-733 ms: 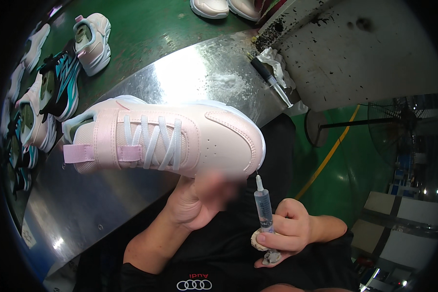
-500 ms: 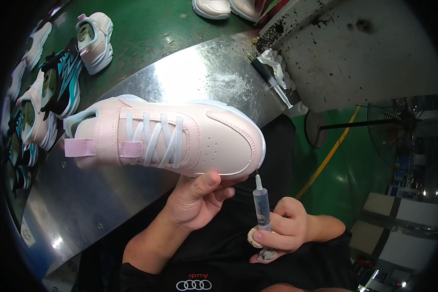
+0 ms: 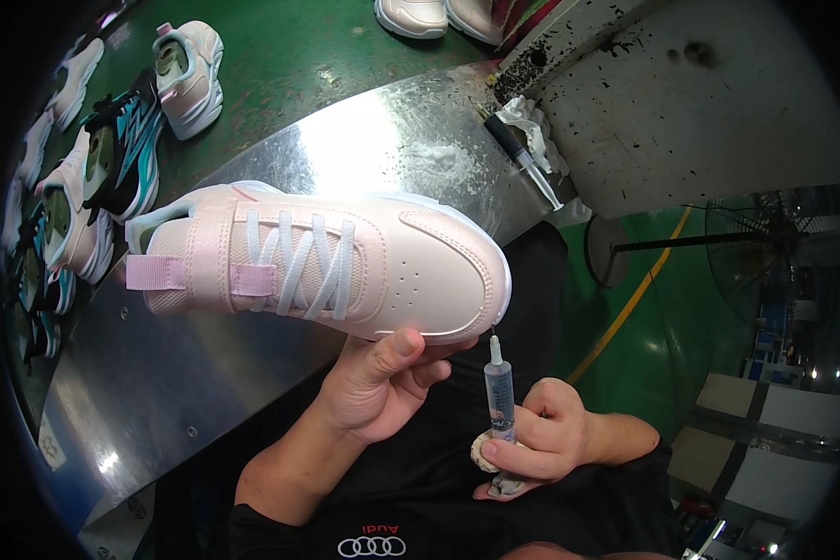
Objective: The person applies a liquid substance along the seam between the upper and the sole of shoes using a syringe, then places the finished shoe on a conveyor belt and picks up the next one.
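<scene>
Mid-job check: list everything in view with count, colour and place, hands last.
Held shoe: one, pale pink with white laces, centre
Clear syringe: one, transparent, needle end by that shoe's toe
Dark syringe: one, black, upper bench
Crumpled tissue: one, white, beside it
Metal bench: one, silver, left to centre
Left-side shoes: several, exact count unclear, pale pink and black-teal
Upper shoes: two, pale pink, top edge
Panel: one, stained grey, upper right
Fan: one, dark, right
Floor line: one, yellow, right
Left hand: one, bare, under the held shoe
Right hand: one, bare, gripping the clear syringe
</scene>
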The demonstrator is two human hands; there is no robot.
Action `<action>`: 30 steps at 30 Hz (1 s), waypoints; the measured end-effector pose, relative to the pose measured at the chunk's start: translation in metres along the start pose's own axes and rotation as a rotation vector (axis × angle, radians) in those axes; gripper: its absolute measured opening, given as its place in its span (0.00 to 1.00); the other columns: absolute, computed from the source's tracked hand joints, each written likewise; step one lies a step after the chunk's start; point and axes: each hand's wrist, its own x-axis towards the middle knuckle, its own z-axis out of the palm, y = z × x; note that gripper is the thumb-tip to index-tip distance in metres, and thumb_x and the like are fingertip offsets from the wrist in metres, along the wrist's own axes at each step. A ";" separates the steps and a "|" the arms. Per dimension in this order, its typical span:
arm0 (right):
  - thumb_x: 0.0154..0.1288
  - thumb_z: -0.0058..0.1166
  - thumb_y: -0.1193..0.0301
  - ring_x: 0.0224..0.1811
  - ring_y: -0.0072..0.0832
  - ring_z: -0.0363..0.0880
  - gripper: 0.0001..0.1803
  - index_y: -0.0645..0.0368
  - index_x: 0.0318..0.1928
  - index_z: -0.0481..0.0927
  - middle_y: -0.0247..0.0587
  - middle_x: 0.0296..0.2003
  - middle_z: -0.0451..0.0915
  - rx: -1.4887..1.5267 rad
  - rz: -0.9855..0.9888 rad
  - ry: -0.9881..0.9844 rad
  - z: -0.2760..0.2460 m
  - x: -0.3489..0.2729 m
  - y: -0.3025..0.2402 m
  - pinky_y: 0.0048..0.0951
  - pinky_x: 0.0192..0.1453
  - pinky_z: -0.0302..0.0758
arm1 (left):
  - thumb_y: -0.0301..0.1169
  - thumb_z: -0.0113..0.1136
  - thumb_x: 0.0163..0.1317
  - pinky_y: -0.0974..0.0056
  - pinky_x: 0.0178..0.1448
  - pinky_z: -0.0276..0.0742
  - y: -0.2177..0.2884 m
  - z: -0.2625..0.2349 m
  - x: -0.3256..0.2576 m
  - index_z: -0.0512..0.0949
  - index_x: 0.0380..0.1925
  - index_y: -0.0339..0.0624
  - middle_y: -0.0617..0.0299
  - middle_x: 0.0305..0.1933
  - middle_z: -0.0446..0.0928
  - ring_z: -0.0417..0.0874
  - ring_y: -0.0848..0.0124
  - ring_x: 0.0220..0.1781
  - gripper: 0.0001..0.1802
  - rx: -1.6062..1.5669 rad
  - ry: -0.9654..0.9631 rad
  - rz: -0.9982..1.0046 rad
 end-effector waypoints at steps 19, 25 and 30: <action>0.46 0.62 0.54 0.18 0.24 0.58 0.23 0.53 0.41 0.78 0.32 0.24 0.70 0.002 -0.009 0.003 0.001 0.000 -0.002 0.21 0.18 0.55 | 0.38 0.61 0.57 0.71 0.43 0.82 -0.002 0.001 -0.003 0.71 0.52 0.40 0.53 0.49 0.76 0.78 0.59 0.53 0.24 -0.007 -0.001 0.010; 0.45 0.63 0.54 0.18 0.24 0.59 0.23 0.53 0.40 0.79 0.32 0.24 0.71 0.008 0.004 0.003 0.002 0.001 -0.003 0.21 0.18 0.56 | 0.36 0.60 0.58 0.71 0.43 0.83 -0.001 0.001 -0.003 0.71 0.52 0.40 0.52 0.49 0.76 0.78 0.59 0.53 0.23 -0.005 -0.012 0.020; 0.45 0.63 0.53 0.18 0.24 0.59 0.23 0.53 0.39 0.79 0.32 0.24 0.71 0.007 0.007 -0.003 0.001 0.000 -0.004 0.21 0.19 0.56 | 0.36 0.60 0.59 0.71 0.43 0.83 -0.002 0.001 -0.001 0.71 0.52 0.41 0.52 0.49 0.76 0.78 0.59 0.53 0.22 -0.008 -0.009 0.021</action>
